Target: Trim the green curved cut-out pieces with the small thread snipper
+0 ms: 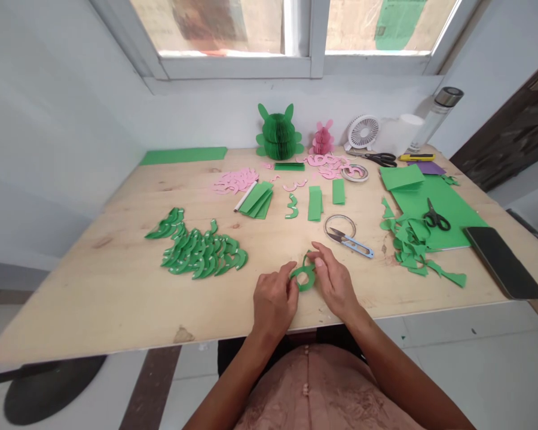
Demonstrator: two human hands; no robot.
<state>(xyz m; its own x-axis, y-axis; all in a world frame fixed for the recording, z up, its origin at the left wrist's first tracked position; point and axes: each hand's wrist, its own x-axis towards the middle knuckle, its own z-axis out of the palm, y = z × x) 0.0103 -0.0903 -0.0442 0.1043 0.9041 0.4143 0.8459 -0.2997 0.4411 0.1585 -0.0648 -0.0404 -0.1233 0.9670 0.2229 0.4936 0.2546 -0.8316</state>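
Observation:
Close to the table's front edge, my left hand (275, 294) and my right hand (334, 278) face each other around a curled green paper cutout (311, 279). The left fingers pinch its left side. At its upper right, the thumb and fingers of my right hand close on a thin end of it. Just beyond the right hand lie blue-handled thread snips (352, 243), resting over a tape ring (339, 226). To the left spreads a pile of wavy green paper strips (204, 254) with pale marks on them.
Green paper scraps (407, 242), black scissors (436, 216) and a phone (504, 261) lie at the right. Folded green cards (257, 200) and pink paper pieces (235, 180) sit farther back. A green honeycomb paper figure (280, 136) and a small fan (363, 131) stand by the wall.

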